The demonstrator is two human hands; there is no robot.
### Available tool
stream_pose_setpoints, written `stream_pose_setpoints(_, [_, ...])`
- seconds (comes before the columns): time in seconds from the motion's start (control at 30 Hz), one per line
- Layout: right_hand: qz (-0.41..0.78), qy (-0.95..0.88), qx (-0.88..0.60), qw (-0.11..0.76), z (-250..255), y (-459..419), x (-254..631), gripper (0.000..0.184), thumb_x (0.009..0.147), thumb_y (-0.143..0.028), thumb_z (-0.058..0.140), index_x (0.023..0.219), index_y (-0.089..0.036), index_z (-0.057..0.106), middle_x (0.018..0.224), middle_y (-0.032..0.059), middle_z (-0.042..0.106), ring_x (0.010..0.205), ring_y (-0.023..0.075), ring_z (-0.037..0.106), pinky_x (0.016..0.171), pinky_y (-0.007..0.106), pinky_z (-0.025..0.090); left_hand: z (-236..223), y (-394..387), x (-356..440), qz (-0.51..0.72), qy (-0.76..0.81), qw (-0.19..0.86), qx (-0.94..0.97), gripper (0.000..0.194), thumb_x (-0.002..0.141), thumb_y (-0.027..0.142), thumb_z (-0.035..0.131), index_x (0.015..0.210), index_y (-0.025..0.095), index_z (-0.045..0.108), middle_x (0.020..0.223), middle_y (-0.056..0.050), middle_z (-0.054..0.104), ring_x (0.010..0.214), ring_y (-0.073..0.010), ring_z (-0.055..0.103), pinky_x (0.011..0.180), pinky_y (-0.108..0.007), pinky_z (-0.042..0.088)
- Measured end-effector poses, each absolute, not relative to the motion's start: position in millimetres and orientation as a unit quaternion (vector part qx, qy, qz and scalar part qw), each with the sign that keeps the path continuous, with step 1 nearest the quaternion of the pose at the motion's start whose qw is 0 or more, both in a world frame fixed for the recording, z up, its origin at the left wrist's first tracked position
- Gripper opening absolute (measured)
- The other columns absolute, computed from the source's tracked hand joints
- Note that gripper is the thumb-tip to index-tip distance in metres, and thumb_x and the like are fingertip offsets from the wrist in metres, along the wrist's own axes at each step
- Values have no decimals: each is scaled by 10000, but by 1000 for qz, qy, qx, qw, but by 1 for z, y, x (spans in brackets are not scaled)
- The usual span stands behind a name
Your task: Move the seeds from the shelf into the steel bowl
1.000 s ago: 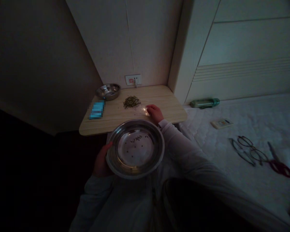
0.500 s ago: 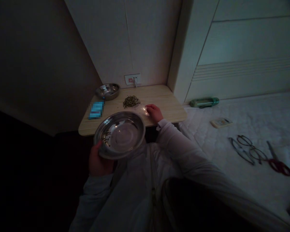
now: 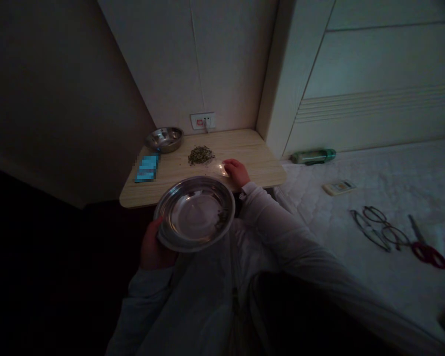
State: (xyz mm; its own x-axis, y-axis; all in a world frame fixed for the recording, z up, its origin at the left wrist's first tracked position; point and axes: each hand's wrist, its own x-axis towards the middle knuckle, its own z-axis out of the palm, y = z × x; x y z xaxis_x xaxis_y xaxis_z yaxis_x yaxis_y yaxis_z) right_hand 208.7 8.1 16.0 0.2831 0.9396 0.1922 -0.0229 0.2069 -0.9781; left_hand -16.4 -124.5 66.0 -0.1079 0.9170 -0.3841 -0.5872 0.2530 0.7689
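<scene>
My left hand (image 3: 156, 245) grips the left rim of a wide metal bowl (image 3: 196, 217), held over my lap just off the table's front edge. A small cluster of dark bits (image 3: 221, 218) lies against the bowl's right inner wall. My right hand (image 3: 237, 173) is closed on a clear plastic bag (image 3: 218, 167) at the tabletop. The bag's far end reaches a loose pile of small greenish, seed-like bits (image 3: 200, 155) on the wooden table (image 3: 241, 144). In the dim light I cannot make out what the bag contains.
A second metal bowl (image 3: 165, 139) stands at the table's back left, behind a blurred-out phone (image 3: 147, 168). A wall socket (image 3: 203, 120) holds a plug. On the white bed at right lie a green bottle (image 3: 313, 156), a pale flat device (image 3: 339, 187), glasses (image 3: 387, 232) and red-handled scissors (image 3: 428, 252).
The metal bowl has shifted right and slightly down, and its tilt has changed. The dark bits inside have gone from its left side to its right. My right hand stays with the bag.
</scene>
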Motion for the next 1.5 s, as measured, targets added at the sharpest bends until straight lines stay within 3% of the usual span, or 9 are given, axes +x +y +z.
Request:
stream_pose_setpoints(0.2, [391,-451,-489,636,16,8,208,172,593,-241,463,721,-159,542,473,-70,475,481,74,411,512,214,333,63,-127,-17,543,483,667,162,197,704,260,461,714,163,633,615,-15,649,828,-188,596,727,-282,477])
stream_pose_setpoints(0.37, [393,-459,-468,645,11,13,210,164,597,-241,469,716,-159,545,464,-74,467,475,70,410,514,209,338,73,-131,-14,464,507,708,160,209,688,274,480,597,153,625,546,-42,631,799,-225,605,724,-313,479])
stream_pose_setpoints(0.73, [383,-463,-503,621,16,9,209,190,614,-252,444,748,-161,542,502,-59,495,503,79,438,522,213,346,57,-123,-15,615,425,641,176,228,721,275,439,797,208,644,777,6,674,896,-170,580,791,-289,450])
stream_pose_setpoints(0.97, [381,-470,-503,617,15,9,210,199,617,-253,443,757,-156,548,506,-55,499,508,80,440,532,216,350,68,-129,-9,500,498,692,150,238,716,274,450,668,146,645,604,-34,650,821,-202,598,757,-294,462])
stream_pose_setpoints(1.23, [383,-463,-500,624,13,10,209,198,609,-245,447,750,-152,551,503,-56,493,510,81,433,538,216,350,63,-121,-17,635,422,633,138,241,744,252,414,758,172,641,709,6,670,771,-124,600,720,-223,462])
stream_pose_setpoints(1.5, [360,-473,-523,611,19,6,209,191,620,-248,439,753,-156,542,552,-38,544,530,86,456,575,223,374,61,-122,-13,489,488,699,182,195,682,267,516,618,140,651,559,-27,643,745,-197,610,722,-281,468])
